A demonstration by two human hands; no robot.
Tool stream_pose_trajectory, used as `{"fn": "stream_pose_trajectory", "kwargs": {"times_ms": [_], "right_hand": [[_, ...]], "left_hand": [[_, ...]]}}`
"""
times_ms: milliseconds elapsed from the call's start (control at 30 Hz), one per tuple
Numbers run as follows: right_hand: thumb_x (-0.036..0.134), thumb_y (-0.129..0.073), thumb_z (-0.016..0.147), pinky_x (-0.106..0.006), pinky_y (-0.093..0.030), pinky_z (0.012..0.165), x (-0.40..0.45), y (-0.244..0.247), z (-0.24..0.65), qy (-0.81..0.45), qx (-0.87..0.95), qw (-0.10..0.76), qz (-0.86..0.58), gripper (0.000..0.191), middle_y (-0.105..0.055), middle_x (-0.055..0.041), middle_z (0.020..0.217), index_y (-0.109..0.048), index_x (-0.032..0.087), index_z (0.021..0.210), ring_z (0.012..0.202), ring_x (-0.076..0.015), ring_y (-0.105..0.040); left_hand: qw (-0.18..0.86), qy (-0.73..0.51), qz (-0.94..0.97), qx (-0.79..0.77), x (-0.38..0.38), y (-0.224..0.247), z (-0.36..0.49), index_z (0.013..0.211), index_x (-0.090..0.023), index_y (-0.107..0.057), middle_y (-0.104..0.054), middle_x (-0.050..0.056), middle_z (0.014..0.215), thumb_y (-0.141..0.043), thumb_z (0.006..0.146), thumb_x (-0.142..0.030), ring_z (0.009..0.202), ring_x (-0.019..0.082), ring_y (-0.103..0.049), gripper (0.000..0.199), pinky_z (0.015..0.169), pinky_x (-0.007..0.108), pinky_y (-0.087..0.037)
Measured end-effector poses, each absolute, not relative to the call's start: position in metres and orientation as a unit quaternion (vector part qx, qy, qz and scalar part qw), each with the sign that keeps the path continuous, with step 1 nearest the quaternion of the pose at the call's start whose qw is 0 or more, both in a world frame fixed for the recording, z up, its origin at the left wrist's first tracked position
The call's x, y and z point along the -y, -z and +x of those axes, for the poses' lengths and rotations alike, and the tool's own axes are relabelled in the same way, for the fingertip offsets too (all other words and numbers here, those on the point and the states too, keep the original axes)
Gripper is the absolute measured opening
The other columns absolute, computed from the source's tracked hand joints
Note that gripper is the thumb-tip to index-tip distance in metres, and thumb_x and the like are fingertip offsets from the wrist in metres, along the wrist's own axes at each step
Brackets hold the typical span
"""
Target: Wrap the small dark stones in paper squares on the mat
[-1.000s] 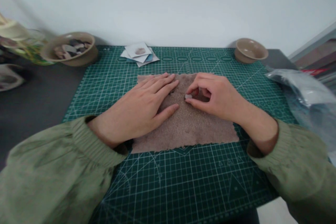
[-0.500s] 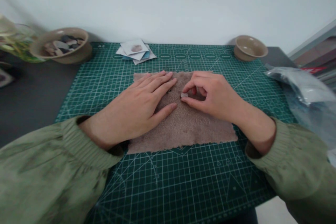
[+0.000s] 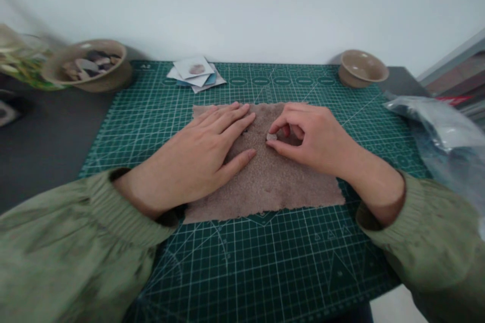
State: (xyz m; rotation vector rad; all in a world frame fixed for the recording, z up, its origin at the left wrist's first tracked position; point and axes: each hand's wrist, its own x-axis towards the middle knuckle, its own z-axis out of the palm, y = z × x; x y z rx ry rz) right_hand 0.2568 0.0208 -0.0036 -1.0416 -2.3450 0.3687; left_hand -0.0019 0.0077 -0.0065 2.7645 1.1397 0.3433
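Observation:
A brownish-pink cloth (image 3: 265, 186) with ragged edges lies on the green cutting mat (image 3: 280, 252). Flat on the cloth's left part rests my left hand (image 3: 200, 154), its fingers stretched out and the thumb apart. Between the thumb and index finger of my right hand (image 3: 312, 133) is a small pale stone (image 3: 272, 137), held against or just over the cloth. A tiny dark spot shows beside my left index finger; what it is cannot be made out.
At the back left a brown bowl (image 3: 113, 68) holds several stones. Small printed cards (image 3: 195, 71) lie at the mat's back edge. Another brown bowl (image 3: 358, 78) stands back right, near a clear plastic bag (image 3: 447, 121). Plants are at the far left.
My right hand has moved slightly to the right with the pale stone between its fingers. My left hand has stayed in place on the cloth.

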Motion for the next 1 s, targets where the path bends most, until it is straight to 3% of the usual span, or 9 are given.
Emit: {"fn": "stream_pose_trajectory", "kwargs": {"times_ms": [1000], "right_hand": [[0.026,-0.079,0.09,-0.035,-0.042,0.075,-0.0165,0.0018,0.2574,-0.148,0.861,0.266,-0.407,0.008,-0.066,-0.0017,0.085,-0.075,0.019,0.093,0.078,-0.0186,-0.058]], "left_hand": [[0.064,-0.112,0.917,-0.377,-0.0071,0.0064,-0.002,0.172,-0.017,-0.033,-0.033,0.011,0.179,-0.041,0.112,-0.052,0.167,0.033,-0.028,0.07,0.137,0.057,-0.023]]}}
